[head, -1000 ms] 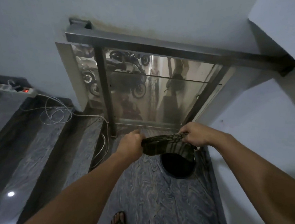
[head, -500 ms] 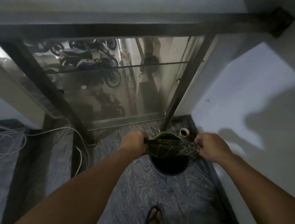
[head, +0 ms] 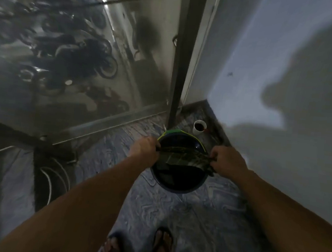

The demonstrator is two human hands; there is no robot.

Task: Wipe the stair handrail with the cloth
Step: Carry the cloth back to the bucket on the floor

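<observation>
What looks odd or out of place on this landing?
A small white cup of dark liquid stands on the floor in the corner, just behind the bucket and beside the dark post, where a foot could tip it. Loose white cables also trail across the steps at left. Nothing looks spilled.

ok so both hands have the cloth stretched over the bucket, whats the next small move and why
Probably twist the cloth to wring it. The left hand and right hand each pinch one end, holding it taut right above the open bucket, so drips would fall in. The handrail is out of view, so wiping comes later.
</observation>
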